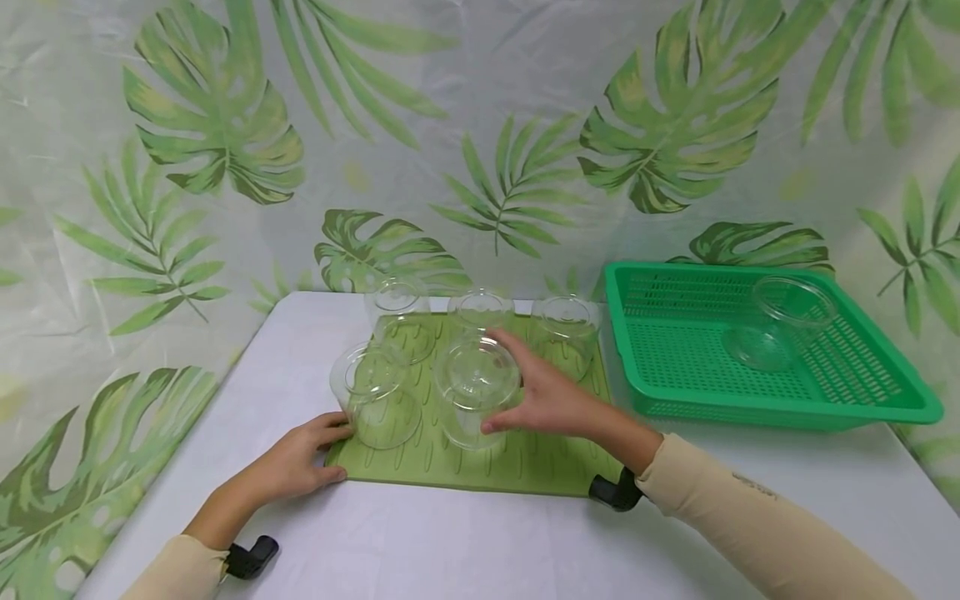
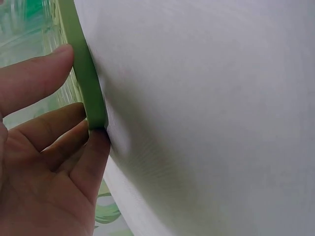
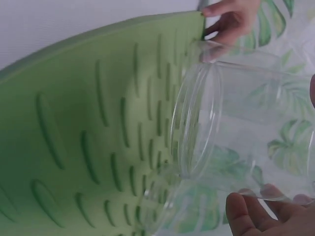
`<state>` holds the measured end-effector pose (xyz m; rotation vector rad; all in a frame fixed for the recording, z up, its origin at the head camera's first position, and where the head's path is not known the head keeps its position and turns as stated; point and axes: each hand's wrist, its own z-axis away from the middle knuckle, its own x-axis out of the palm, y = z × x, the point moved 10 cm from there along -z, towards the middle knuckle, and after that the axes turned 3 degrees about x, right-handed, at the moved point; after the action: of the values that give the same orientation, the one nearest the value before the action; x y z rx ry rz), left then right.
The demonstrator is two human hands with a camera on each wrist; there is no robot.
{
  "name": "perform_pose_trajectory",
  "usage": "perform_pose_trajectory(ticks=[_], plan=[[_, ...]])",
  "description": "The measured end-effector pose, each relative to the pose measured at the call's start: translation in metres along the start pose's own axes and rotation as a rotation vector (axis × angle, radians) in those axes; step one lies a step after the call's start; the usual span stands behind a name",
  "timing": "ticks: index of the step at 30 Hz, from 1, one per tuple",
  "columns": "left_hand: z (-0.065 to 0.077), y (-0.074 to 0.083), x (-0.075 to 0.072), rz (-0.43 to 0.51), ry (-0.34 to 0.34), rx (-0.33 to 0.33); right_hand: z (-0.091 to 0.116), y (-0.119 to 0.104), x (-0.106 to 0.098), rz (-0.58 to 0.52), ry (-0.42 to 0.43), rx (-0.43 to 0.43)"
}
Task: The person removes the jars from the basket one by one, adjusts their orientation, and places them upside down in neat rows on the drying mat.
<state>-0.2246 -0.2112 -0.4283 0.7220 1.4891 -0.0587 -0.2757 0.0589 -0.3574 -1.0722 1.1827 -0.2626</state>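
Note:
My right hand (image 1: 551, 396) holds a clear cup (image 1: 476, 400) upside down over the middle front of the green ribbed mat (image 1: 487, 475), thumb and fingers around its sides. In the right wrist view its wide rim faces the mat; whether it touches cannot be told. My left hand (image 1: 303, 458) grips the mat's front left corner, thumb at the front edge and fingers at the left side, as the left wrist view shows. Another upturned cup (image 1: 377, 400) stands beside the left fingers. Behind are three more clear cups: left (image 1: 401, 321), middle (image 1: 480, 310) and right (image 1: 566, 337).
A green plastic basket (image 1: 757, 412) with slotted walls stands at the right, holding one clear cup (image 1: 793, 302) with its rim up. White cloth (image 1: 450, 542) covers the table. A leaf-patterned sheet (image 1: 517, 50) hangs behind it.

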Motion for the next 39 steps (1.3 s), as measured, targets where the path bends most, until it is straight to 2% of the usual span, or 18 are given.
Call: perform_pose_trajectory(ticks=[4,16,23,39], plan=[[0.0,0.0,0.0,0.003,-0.005,-0.005,0.0,0.009,0.007,0.026,-0.013,0.023],[0.0,0.002,0.004,0.008,-0.036,-0.014,-0.002,0.027,0.018,0.016,-0.025,0.052],[0.0,0.001,0.005,0.003,-0.046,-0.02,-0.005,0.035,0.019,0.016,0.0,0.087],[0.001,0.001,0.005,0.016,-0.043,-0.021,-0.011,0.037,0.026,-0.037,0.025,0.092]])
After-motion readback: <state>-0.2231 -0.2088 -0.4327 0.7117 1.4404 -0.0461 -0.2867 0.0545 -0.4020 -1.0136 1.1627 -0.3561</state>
